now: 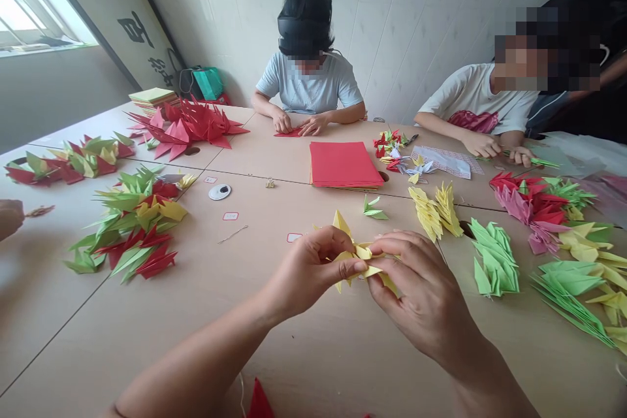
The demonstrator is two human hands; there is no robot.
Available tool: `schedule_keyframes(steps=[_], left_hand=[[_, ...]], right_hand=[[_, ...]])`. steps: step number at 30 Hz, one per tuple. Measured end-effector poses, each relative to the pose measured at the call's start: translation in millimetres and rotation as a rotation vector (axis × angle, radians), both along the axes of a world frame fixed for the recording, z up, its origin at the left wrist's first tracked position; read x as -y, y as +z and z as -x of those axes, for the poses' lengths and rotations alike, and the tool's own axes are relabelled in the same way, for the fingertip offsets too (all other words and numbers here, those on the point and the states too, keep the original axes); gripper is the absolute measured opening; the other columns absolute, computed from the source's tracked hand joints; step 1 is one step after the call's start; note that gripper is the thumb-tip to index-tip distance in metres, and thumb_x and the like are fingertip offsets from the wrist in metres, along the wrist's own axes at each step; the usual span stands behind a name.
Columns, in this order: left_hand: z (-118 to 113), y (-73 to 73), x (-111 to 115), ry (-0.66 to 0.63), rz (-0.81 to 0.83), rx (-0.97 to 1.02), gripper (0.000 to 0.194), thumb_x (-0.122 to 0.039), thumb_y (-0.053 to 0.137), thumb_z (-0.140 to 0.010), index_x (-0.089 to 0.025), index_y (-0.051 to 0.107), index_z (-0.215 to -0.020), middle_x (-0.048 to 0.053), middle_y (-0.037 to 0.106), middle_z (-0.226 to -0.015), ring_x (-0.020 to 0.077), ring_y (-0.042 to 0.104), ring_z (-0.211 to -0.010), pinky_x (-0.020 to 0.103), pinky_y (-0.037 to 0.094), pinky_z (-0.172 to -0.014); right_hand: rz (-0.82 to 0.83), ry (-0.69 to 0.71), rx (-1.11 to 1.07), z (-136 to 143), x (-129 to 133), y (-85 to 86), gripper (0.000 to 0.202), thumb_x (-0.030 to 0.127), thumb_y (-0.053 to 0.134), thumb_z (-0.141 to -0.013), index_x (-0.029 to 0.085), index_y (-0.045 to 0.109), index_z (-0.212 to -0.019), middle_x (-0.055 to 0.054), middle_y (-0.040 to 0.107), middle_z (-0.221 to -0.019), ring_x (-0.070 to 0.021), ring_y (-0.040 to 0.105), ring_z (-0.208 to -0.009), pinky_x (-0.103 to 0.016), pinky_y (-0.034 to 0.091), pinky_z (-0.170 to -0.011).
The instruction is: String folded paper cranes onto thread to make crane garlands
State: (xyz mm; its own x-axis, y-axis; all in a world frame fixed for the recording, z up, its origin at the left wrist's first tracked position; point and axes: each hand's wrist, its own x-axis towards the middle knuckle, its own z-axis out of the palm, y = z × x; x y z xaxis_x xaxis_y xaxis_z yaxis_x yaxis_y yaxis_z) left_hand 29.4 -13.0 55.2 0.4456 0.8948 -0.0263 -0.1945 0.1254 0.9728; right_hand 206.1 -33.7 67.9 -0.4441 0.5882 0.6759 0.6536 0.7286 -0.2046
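Well, left fingers (349, 268) and right fingers (398, 248) pinch yellow paper (341, 223) (green piece (374, 213), red stack (345, 163) beyond).

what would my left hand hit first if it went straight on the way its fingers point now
The fingers of your right hand, it seems, just past the yellow folded paper your left hand pinches; depth there is hard to judge.

The left forearm (210, 353) is extended from 7 o'clock, the right forearm (490, 372) from 5 o'clock. Both hands are brought nearly together just below centre. The left hand (318, 268) is closed in a pinch, its thumb (347, 267) pointed towards 3 o'clock; the right hand (416, 287) is turned back-up, its bent fingers (399, 271) directed towards 10 o'clock.
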Motion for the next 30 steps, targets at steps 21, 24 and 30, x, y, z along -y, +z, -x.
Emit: schedule_keyframes(steps=[21,24,30], left_hand=[[0.3,0.4,3.5,-0.020,-0.171,-0.156,0.023,-0.027,0.063,-0.084,-0.018,0.046,-0.071,-0.007,0.036,-0.062,0.0080,0.029,-0.058,0.023,0.026,-0.053],[0.4,1.3,4.3,-0.020,-0.174,-0.160,0.019,-0.027,0.061,-0.086,-0.017,0.050,-0.074,-0.006,0.039,-0.064,0.0085,0.031,-0.060,0.023,0.027,-0.054],[1.2,0.4,3.6,-0.045,-0.139,-0.139,0.023,-0.032,0.062,-0.085,-0.017,0.049,-0.073,-0.004,0.043,-0.067,0.0094,0.036,-0.062,0.024,0.030,-0.056]], right_hand=[[-0.044,-0.082,0.035,7.0,3.2,-5.4,0.016,0.003,0.055,-0.077,0.018,0.050,-0.074,-0.006,0.063,-0.082,-0.0220,0.059,-0.088,-0.043,0.049,-0.084],[-0.044,-0.082,0.030,7.3,2.8,-5.3,0.016,0.004,0.055,-0.077,0.019,0.050,-0.074,-0.006,0.063,-0.082,-0.0216,0.059,-0.087,-0.043,0.049,-0.085],[-0.023,-0.083,0.008,8.3,4.7,-1.9,0.017,0.005,0.054,-0.077,0.021,0.050,-0.075,-0.004,0.062,-0.082,-0.0209,0.060,-0.085,-0.043,0.051,-0.084]])
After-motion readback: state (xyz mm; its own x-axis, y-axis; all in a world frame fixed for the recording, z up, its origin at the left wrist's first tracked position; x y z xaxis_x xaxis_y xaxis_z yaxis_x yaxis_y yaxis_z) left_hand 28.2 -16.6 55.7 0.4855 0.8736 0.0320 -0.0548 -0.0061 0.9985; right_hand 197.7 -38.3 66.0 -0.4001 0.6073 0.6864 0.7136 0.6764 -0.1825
